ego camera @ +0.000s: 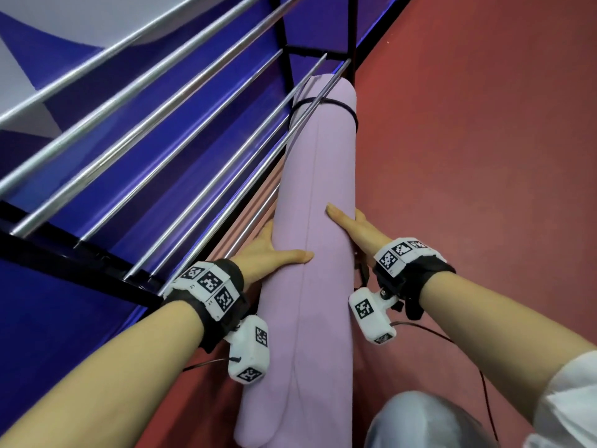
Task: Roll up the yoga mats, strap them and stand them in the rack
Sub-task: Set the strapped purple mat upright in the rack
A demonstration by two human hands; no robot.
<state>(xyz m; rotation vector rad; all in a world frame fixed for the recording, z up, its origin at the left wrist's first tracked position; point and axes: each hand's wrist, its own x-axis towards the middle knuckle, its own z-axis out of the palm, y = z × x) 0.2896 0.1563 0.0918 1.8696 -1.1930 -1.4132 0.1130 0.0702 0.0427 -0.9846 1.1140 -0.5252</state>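
A rolled lilac yoga mat (318, 176) runs lengthwise up the middle of the view, with a thin black strap (339, 106) around its far end. That far end lies against the nearest silver bars of the rack (200, 176). My left hand (269, 252) grips the mat from its left side, thumb across the top. My right hand (350, 229) grips it from the right side, thumb lying along the top and fingers hidden behind the roll. Both wrists carry black bands with white marker blocks.
The rack has a black frame (64, 250) and several slanted silver bars over a blue and white wall. Red floor (484, 140) spreads to the right. A grey-clad knee (416, 421) shows at the bottom. Thin cables hang from the wrist bands.
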